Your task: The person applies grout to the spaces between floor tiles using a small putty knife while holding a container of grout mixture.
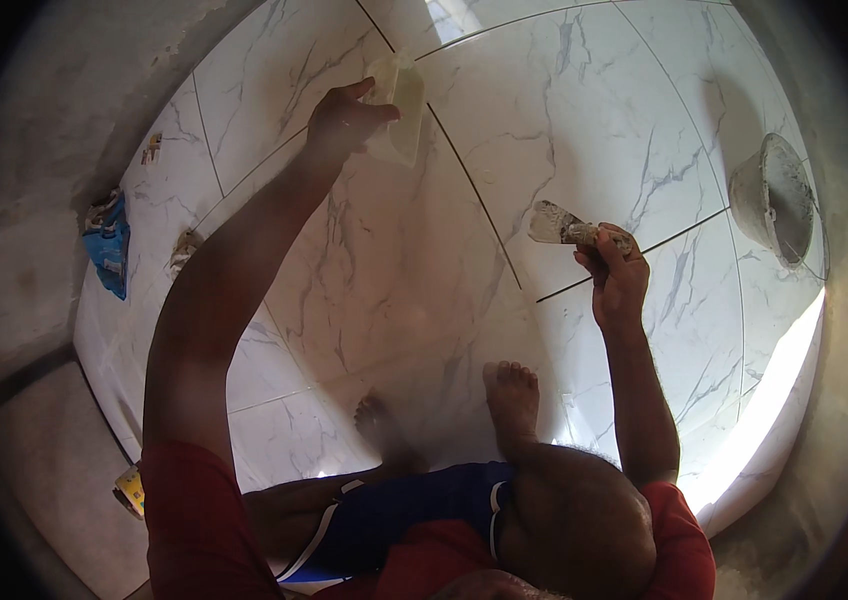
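Note:
My left hand (pixel 346 118) reaches out over the tiled floor at the upper middle. It grips a pale, see-through plastic thing (pixel 407 115), boxy in outline; I cannot make out whether it is a bag or a container. Fingers and thumb close on its left side. Farther right, my right hand (pixel 620 275) is closed round the handle of a putty knife (pixel 556 223). The knife's blade is crusted with grey material and points left. Tiles with dark, open joints lie under both hands.
A grey-smeared bucket (pixel 772 200) lies at the far right by the wall. Along the left are a blue plastic packet (pixel 107 245), a small crumpled item (pixel 184 250) and a yellow packet (pixel 130 490). My bare foot (pixel 512 400) stands on the marbled tile floor (pixel 394 300).

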{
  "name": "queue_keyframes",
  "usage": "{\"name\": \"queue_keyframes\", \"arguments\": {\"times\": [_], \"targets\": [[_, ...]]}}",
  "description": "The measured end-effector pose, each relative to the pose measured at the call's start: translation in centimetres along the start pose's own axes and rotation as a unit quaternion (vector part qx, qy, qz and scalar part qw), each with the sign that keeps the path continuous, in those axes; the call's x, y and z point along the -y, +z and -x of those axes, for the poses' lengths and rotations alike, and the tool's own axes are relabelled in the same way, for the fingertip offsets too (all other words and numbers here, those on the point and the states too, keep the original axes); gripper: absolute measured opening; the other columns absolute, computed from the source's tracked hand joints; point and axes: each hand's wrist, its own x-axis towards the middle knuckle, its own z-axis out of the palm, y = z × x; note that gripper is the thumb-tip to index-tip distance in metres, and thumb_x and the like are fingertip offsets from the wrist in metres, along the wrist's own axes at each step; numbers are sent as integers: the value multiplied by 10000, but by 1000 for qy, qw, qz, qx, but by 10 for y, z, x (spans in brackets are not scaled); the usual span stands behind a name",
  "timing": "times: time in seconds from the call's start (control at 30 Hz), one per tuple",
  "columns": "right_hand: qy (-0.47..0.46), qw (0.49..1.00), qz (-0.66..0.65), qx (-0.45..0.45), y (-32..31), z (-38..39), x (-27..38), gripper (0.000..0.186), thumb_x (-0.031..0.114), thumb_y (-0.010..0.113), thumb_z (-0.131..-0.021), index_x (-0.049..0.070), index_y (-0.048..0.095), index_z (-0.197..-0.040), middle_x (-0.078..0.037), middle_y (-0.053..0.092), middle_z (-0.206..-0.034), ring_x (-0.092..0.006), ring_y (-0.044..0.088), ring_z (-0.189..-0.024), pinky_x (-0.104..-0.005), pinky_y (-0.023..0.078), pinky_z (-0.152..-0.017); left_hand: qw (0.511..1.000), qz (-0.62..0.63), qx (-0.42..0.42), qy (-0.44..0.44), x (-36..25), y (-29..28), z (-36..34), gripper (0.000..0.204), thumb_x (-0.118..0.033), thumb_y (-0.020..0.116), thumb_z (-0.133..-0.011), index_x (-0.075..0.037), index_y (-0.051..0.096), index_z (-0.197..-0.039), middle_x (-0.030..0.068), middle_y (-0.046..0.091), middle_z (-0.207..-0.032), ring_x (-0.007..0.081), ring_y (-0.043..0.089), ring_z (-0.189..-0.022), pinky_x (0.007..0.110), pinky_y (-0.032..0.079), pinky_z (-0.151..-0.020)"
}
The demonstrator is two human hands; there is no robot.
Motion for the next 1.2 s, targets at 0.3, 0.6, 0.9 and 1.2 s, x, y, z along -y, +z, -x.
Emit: {"name": "queue_keyframes", "arguments": {"times": [0.3,0.6,0.9,1.2], "targets": [[-5,1000,-12,6,-1,5,-2,320,147,721,-941,-59,614,-1161,-136,710,-973,-207,734,-826,-305,622,-729,997,-52,-42,50,-2,11,22,834,-357,809,-681,-102,571,-1439,80,735,-824,169,669,-602,296,566,-623],[-7,1000,-15,4,-2,11,-3,301,139,713,-944,-52,616,-1156,-131,708,-984,-213,731,-821,-312,624,-729,995,-96,-10,32,-8,15,43,815,-351,829,-690,-129,577,-1432,135,733,-983,209,717,-753,323,604,-650],[-13,1000,-21,2,-4,16,-2,301,139,720,-939,-53,620,-1147,-131,708,-961,-213,725,-800,-316,615,-726,986,-141,-20,81,-3,24,53,777,-398,796,-676,-127,623,-1383,126,759,-997,231,736,-891,347,568,-840],[-17,1000,-22,-9,-9,19,0,306,135,721,-937,-61,620,-1150,-137,707,-950,-218,723,-783,-313,620,-715,984,-154,-8,85,3,36,69,824,-386,823,-683,-105,582,-1419,116,746,-962,195,697,-781,315,571,-737]]}}
